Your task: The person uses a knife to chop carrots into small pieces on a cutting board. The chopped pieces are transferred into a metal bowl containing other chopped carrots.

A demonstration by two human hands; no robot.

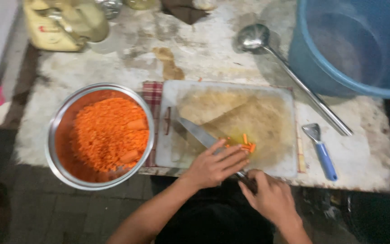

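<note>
A white cutting board (pixel 267 122) lies on the worn table, stained yellow. A few orange carrot pieces (pixel 247 145) sit near its front edge. My right hand (pixel 269 196) grips the dark handle of a large knife (pixel 195 132), whose blade lies flat across the board pointing to the upper left. My left hand (pixel 215 165) rests with fingers stretched over the blade, fingertips touching the carrot pieces. To the left, a steel bowl (pixel 57 122) holds a heap of finely chopped carrot with a few larger chunks.
A blue-handled peeler (pixel 322 151) lies right of the board. A long steel ladle (pixel 294 77) stretches from the back to the right. A big blue tub (pixel 353 45) stands at the back right. A yellowish container (pixel 62 22) sits at the back left. A checked cloth (pixel 153 95) lies under the board.
</note>
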